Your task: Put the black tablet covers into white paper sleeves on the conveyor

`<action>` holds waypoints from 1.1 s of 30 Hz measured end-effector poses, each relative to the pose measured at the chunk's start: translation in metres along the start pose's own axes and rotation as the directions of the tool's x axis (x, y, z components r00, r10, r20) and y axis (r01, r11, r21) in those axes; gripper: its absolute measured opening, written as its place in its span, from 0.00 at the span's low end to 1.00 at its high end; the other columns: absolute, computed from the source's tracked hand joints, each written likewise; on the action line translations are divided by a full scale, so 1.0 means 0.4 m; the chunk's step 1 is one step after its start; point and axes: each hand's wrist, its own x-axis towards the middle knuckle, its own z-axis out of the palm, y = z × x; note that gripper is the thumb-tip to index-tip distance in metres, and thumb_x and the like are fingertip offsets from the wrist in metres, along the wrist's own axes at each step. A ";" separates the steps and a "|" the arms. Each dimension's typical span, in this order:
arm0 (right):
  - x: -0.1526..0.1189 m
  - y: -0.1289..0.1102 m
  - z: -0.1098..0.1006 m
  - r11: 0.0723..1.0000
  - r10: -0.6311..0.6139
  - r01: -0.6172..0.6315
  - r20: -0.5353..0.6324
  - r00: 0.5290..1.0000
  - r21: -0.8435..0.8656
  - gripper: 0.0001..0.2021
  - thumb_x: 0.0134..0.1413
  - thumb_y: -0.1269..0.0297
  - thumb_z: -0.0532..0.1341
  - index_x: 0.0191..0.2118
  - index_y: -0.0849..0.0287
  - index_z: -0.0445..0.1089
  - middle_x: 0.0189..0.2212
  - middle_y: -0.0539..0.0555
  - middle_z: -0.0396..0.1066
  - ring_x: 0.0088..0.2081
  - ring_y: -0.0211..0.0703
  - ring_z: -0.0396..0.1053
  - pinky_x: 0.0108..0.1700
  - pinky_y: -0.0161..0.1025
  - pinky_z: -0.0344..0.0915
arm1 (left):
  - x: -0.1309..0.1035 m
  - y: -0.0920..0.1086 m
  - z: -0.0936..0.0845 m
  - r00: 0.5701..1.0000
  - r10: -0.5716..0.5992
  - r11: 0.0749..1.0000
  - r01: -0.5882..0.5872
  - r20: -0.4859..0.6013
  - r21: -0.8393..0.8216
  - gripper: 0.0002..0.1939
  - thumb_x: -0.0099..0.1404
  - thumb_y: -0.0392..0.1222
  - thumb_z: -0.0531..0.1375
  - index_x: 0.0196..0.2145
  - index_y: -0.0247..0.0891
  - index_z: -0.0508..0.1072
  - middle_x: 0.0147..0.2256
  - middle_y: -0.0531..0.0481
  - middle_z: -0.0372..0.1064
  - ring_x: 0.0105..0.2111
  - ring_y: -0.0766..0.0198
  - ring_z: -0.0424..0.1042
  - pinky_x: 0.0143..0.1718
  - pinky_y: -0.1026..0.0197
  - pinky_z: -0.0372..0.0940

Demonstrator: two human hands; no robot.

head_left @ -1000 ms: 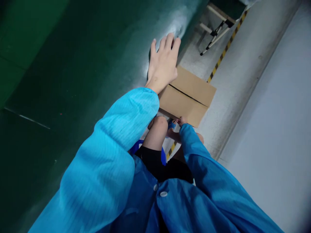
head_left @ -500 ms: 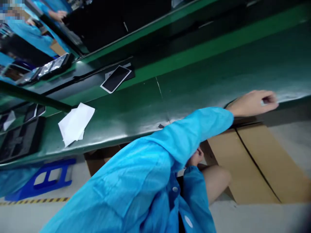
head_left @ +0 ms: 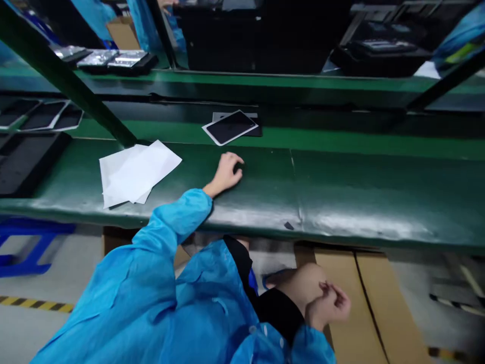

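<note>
My left hand (head_left: pixel 226 173) is over the green bench (head_left: pixel 257 187), its thumb and forefinger apart and nothing seen between them. Just beyond its fingertips, a dark phone-like panel with a white border (head_left: pixel 232 127) lies slanted across a grey and black flat piece. White sheets (head_left: pixel 140 172) overlap on the bench to the left of this hand. Low in the view, my right hand (head_left: pixel 330 305) is held near my knee, off the bench. Its fingers are curled together, slightly blurred, and whatever they may hold is too small to make out.
A black tray (head_left: pixel 30 164) and dark panels (head_left: pixel 43 115) are at the left, by a slanting green post (head_left: pixel 76 86). Wrapped items (head_left: pixel 127 58) rest on the back shelf. Cardboard (head_left: pixel 359 313) is below the bench, and a blue stool (head_left: pixel 32 247) at lower left.
The view has turned and levelled. My left hand has come back from the bench's right front edge to near the bordered panel. My right hand has emerged from behind the left sleeve.
</note>
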 end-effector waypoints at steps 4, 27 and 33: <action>0.035 -0.200 0.196 0.905 -0.419 0.424 -0.100 0.902 0.028 0.12 0.51 0.51 0.68 0.30 0.46 0.65 0.28 0.49 0.68 0.25 0.54 0.71 0.30 0.60 0.75 | 0.123 -0.176 -0.081 0.929 -0.265 0.949 0.299 -0.259 0.101 0.25 0.61 0.31 0.66 0.56 0.40 0.73 0.60 0.33 0.65 0.63 0.37 0.63 0.65 0.34 0.64; 0.188 -0.426 0.996 0.976 -0.162 0.202 0.887 0.432 0.080 0.18 0.50 0.33 0.58 0.46 0.23 0.71 0.59 0.43 0.74 0.69 0.69 0.69 0.56 0.74 0.73 | 0.196 -0.091 -0.156 0.979 -0.166 0.985 0.158 0.122 0.072 0.26 0.63 0.31 0.29 0.10 0.40 0.47 0.47 0.41 0.81 0.66 0.56 0.72 0.34 0.74 0.64; 0.225 -0.466 0.963 0.992 -0.113 -0.022 0.945 0.307 0.126 0.29 0.37 0.18 0.60 0.40 0.28 0.76 0.60 0.52 0.74 0.76 0.66 0.58 0.56 0.71 0.74 | 0.052 -0.004 -0.138 0.968 -0.161 0.982 0.177 -0.193 0.067 0.19 0.74 0.23 0.48 0.45 0.29 0.79 0.67 0.33 0.68 0.75 0.58 0.62 0.69 0.64 0.60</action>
